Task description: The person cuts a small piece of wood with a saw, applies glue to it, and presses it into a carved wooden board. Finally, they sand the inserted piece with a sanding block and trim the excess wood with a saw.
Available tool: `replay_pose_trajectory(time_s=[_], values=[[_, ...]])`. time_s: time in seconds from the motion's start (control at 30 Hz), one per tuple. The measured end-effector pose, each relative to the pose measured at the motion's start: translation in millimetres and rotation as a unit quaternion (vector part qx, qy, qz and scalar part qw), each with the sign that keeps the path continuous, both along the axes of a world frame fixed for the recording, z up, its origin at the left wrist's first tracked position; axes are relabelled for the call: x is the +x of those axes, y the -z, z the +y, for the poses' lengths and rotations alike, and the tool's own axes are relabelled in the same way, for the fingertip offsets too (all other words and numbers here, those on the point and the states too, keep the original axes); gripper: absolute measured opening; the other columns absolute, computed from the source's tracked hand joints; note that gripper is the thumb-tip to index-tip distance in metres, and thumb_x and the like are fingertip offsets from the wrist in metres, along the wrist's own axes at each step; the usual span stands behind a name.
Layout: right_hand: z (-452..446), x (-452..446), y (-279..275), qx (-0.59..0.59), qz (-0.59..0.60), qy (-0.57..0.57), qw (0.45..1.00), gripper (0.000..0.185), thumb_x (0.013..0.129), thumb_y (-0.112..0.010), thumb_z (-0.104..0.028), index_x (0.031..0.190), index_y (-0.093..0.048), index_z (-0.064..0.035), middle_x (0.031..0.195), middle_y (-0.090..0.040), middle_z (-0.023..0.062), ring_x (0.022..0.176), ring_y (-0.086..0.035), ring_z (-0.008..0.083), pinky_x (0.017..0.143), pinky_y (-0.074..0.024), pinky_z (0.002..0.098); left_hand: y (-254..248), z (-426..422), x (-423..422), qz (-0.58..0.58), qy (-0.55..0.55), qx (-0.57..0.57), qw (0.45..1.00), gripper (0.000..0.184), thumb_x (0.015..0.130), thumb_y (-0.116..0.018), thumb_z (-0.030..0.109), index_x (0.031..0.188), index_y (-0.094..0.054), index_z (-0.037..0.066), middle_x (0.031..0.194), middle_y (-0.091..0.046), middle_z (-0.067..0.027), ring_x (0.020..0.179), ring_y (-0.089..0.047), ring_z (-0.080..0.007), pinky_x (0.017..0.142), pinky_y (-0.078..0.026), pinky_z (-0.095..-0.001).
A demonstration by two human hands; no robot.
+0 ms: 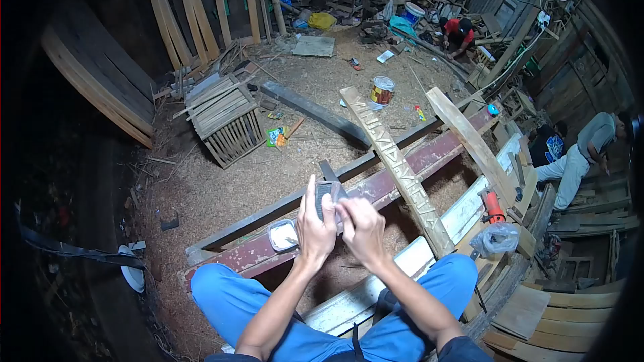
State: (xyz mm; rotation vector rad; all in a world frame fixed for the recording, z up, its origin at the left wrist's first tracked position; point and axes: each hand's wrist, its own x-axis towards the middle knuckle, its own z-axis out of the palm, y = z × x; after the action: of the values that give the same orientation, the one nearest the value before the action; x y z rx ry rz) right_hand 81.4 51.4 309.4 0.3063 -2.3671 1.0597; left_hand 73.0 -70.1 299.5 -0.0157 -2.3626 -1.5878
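A seated person's left hand [316, 229] grips a dark block [323, 196] above a red beam [243, 255]; the right hand [363, 226] curls beside it, its hold unclear; work looks midway; the plank [397, 164] at right is already patterned; what remains on the block cannot be judged.

No word, brand or number could be read with certainty. The carved board [396, 164] bore a row of raised, angular, letter-like shapes along its length, but they could not be made out as words. Just right of the board's far end, the tin bucket [382, 92] wore a red and yellow label too small to read. Left of the board, the green and yellow packet [275, 137] carried blurred print. Well to the board's right, the dark shirt [554, 148] of a seated person showed an illegible blue and white print.
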Motion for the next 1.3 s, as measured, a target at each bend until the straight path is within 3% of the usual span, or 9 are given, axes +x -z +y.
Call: replay_pose_trajectory(time_s=[0.23, 0.33, 0.5, 0.57, 0.7, 0.77, 1.07, 1.17, 1.3], values=[[0, -1, -1, 0.009, -0.029, 0.008, 1.0, 0.007, 0.093, -0.069, -0.009, 0.097, -0.074, -0.0059, 0.082, -0.068, 0.012, 0.076, -0.066, 0.0308, 0.067, -0.0531, 0.043, 3, -5, -2, 0.023, 0.005, -0.024, 0.999, 0.055, 0.111, -0.043, 0.035, 0.15, -0.05, -0.003, 0.128, -0.062, -0.0339, 0.115, -0.064, -0.0489, 0.099, -0.05, -0.0493], [0, 1, -2, 0.013, -0.017, -0.002, 1.0, 0.008, 0.092, -0.072, -0.013, 0.096, -0.075, -0.0059, 0.085, -0.072, 0.0122, 0.076, -0.068, 0.0311, 0.066, -0.0541, 0.0425, -6, -8, 0, -0.036, 0.025, 0.005, 0.999, 0.053, 0.11, -0.042, 0.031, 0.145, -0.053, -0.007, 0.136, -0.062, -0.0325, 0.125, -0.062, -0.044, 0.109, -0.045, -0.046], [-5, -2, -1, -0.02, 0.003, 0.005, 1.0, 0.012, 0.095, -0.069, -0.013, 0.098, -0.074, -0.004, 0.089, -0.073, 0.0137, 0.079, -0.069, 0.0324, 0.068, -0.0549, 0.0413, -5, -5, -5, 0.047, -0.002, -0.024, 0.999, 0.05, 0.111, -0.044, 0.03, 0.148, -0.052, -0.003, 0.121, -0.066, -0.0323, 0.107, -0.067, -0.0463, 0.096, -0.051, -0.0479], [-6, 3, -6, -0.005, -0.013, 0.003, 1.0, 0.011, 0.096, -0.068, -0.012, 0.098, -0.075, -0.0038, 0.09, -0.074, 0.0137, 0.08, -0.07, 0.0328, 0.069, -0.0559, 0.0411, -8, -9, -1, -0.001, 0.014, -0.017, 1.0, 0.05, 0.111, -0.044, 0.029, 0.149, -0.052, -0.001, 0.121, -0.065, -0.0322, 0.108, -0.067, -0.0463, 0.096, -0.051, -0.0484], [4, -14, -6, -0.016, -0.018, 0.039, 0.999, 0.01, 0.091, -0.072, -0.011, 0.099, -0.076, -0.0056, 0.089, -0.074, 0.0126, 0.079, -0.07, 0.0318, 0.069, -0.0559, 0.0417, -3, 1, -1, 0.075, -0.007, -0.05, 0.996, 0.049, 0.111, -0.045, 0.029, 0.15, -0.052, 0.0, 0.111, -0.067, -0.0301, 0.099, -0.068, -0.0436, 0.089, -0.052, -0.0475], [-5, 8, -9, -0.024, 0.017, -0.017, 0.999, 0.01, 0.091, -0.073, -0.008, 0.099, -0.074, -0.0026, 0.088, -0.072, 0.0158, 0.078, -0.069, 0.0352, 0.069, -0.0545, 0.0415, -15, -7, -1, -0.029, 0.011, -0.007, 0.999, 0.05, 0.111, -0.043, 0.027, 0.146, -0.054, -0.006, 0.136, -0.063, -0.0305, 0.126, -0.062, -0.0419, 0.108, -0.046, -0.0446], [-1, 3, -28, -0.015, 0.02, -0.015, 1.0, 0.009, 0.093, -0.073, -0.012, 0.096, -0.072, -0.0038, 0.083, -0.069, 0.0124, 0.072, -0.066, 0.0312, 0.064, -0.0517, 0.04, -26, -4, -8, 0.025, 0.023, 0.045, 0.998, 0.053, 0.114, -0.038, 0.032, 0.146, -0.053, -0.008, 0.144, -0.061, -0.0257, 0.132, -0.059, -0.0328, 0.112, -0.043, -0.0401], [-1, 5, -22, -0.037, 0.028, -0.008, 0.999, 0.01, 0.096, -0.071, -0.016, 0.097, -0.07, -0.0067, 0.084, -0.07, 0.0106, 0.074, -0.068, 0.0309, 0.064, -0.0519, 0.0418, -17, -1, -9, 0.032, 0.014, 0.068, 0.997, 0.05, 0.113, -0.038, 0.027, 0.145, -0.053, -0.007, 0.143, -0.059, -0.0289, 0.133, -0.057, -0.0421, 0.113, -0.042, -0.0438], [13, -2, -37, -0.012, 0.01, 0.031, 0.999, 0.013, 0.099, -0.067, -0.019, 0.099, -0.069, -0.0057, 0.086, -0.07, 0.0119, 0.078, -0.069, 0.033, 0.067, -0.0527, 0.042, -9, -9, -9, -0.003, 0.029, 0.097, 0.995, 0.054, 0.112, -0.042, 0.034, 0.145, -0.053, -0.007, 0.146, -0.058, -0.0269, 0.139, -0.054, -0.0379, 0.116, -0.039, -0.0424]])
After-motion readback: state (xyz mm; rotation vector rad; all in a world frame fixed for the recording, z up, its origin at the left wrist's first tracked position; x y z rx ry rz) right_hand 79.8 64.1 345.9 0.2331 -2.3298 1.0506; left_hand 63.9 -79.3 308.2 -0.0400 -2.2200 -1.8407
